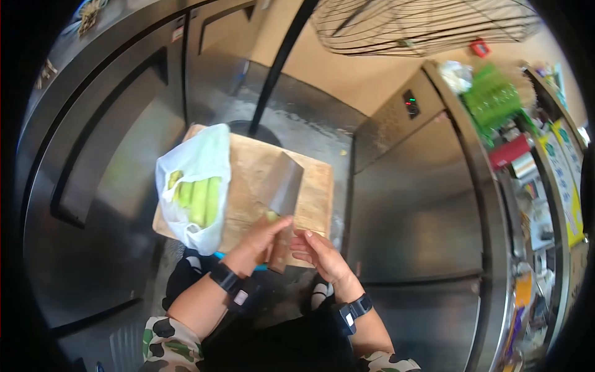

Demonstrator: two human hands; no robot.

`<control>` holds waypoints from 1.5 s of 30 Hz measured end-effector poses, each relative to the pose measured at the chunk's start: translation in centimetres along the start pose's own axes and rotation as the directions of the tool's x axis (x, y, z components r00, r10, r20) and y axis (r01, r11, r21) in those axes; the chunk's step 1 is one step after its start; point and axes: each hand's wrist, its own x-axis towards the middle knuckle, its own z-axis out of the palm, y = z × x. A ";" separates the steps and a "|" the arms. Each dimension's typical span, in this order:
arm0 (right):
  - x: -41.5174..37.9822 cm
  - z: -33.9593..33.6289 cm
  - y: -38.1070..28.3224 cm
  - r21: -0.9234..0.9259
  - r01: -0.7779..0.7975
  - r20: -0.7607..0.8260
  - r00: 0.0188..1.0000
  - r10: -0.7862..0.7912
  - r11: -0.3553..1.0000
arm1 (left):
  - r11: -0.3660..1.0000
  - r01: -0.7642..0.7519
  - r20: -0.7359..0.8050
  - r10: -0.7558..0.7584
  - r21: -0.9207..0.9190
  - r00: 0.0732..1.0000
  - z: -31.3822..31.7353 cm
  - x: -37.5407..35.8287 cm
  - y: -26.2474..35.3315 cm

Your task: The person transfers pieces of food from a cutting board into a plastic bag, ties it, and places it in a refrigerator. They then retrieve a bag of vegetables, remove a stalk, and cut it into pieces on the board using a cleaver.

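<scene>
A broad-bladed cleaver [285, 186] with a wooden handle points away from me above the wooden cutting board [248, 170]. My left hand [255, 243] is closed at the top of the handle, its thumb lying across it; its other fingers are partly hidden. A small pale green piece [271, 216] shows beside that thumb, too small to name. Right of the handle is my right hand [323, 255], fingers apart and slightly bent, with nothing visible in them. On the board's left side, a white plastic bag [207, 149] lies partly open around several long green vegetables [199, 199].
Steel cabinet doors [118, 173] rise on the left, and a steel cabinet with a lit display [410, 103] stands on the right. Shelves [545, 204] with packages line the far right. A large wire fan guard [421, 28] hangs over a black pole [279, 68] behind the board.
</scene>
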 end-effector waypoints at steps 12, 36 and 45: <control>6.6 -1.2 1.8 0.593 -0.034 0.047 0.999 0.008 0.805 | 0.967 -0.079 0.051 0.069 0.243 0.996 1.1 3.4 -1.3; -0.2 -4.1 0.8 -0.084 0.051 -0.211 0.975 -0.068 0.995 | 0.161 -0.193 0.055 0.613 0.968 0.788 -5.7 3.0 -0.3; -0.4 -3.9 2.7 -0.687 0.077 -0.079 0.981 -0.179 0.723 | 0.360 -0.299 0.079 0.516 0.884 0.853 -5.3 4.8 -2.7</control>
